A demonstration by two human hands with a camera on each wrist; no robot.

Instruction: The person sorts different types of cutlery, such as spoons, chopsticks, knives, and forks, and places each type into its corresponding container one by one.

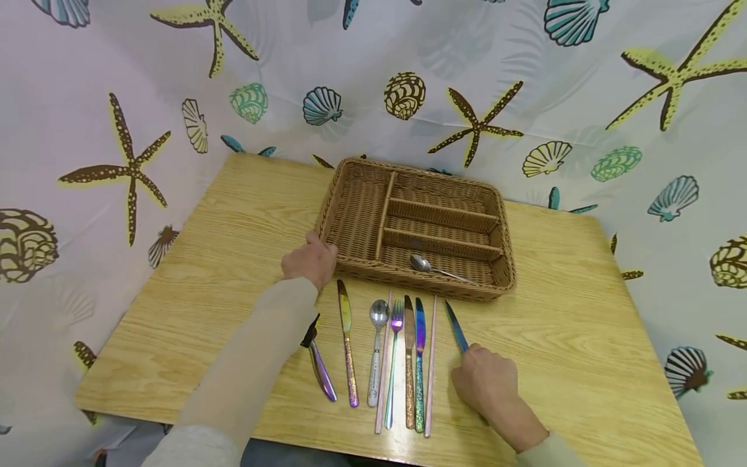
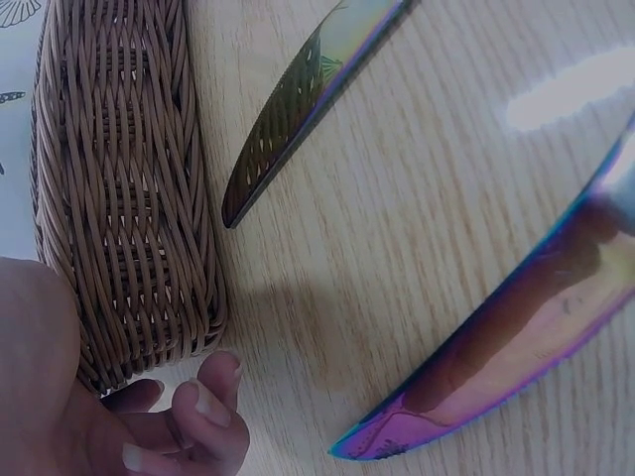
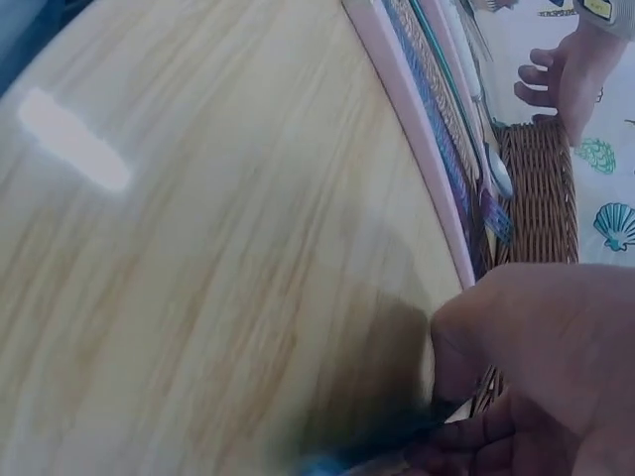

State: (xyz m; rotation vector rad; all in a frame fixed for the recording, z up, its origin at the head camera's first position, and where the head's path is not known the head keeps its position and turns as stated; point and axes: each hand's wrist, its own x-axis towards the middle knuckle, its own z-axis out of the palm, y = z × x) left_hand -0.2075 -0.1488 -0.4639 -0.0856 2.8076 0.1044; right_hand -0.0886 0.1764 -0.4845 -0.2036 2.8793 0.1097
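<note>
Blue knife (image 1: 458, 326): at 5 o'clock of the wicker basket (image 1: 403, 275), blade toward 11; probably light, stiff, slick; best held by its handle.
Right grip (image 1: 487, 379): clamped round that end.
Basket feel: likely light, slightly springy; take the rim.
Left grip (image 1: 311, 261): curled round its 8 o'clock corner.

Left arm (image 1: 257, 353) outstretched, right grip (image 1: 487, 381) curled

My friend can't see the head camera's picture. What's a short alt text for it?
A person's right hand grips a blue-bladed knife at a wooden table; the left hand touches the near left corner of a divided wicker tray. One spoon lies in the tray; in front of it lie more knives, a fork, another spoon and two pink sticks.
</note>
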